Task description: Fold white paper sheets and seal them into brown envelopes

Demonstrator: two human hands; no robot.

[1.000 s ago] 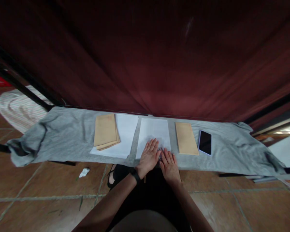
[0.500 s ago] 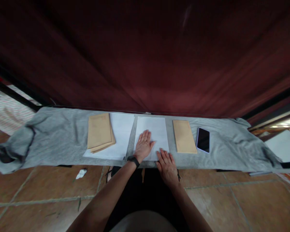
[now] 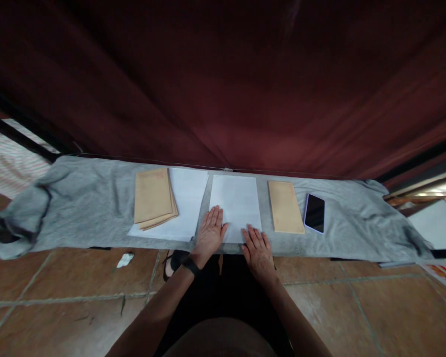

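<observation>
Head view: the left hand (image 3: 209, 234) lies flat across the near left edge of the white paper (image 3: 238, 198), fingers straight, slightly spread, gripping nothing. The right hand (image 3: 259, 253) rests at its near right corner, fingers likewise extended and holding nothing. The paper lies on the cloth-covered counter (image 3: 360, 218), between stacked brown envelopes (image 3: 153, 196) on a second white sheet (image 3: 190, 198) and a single envelope (image 3: 285, 208); a phone (image 3: 314, 214) lies just beside the latter

Wht paper sht (image 3: 238, 201), flat, ctr
</observation>
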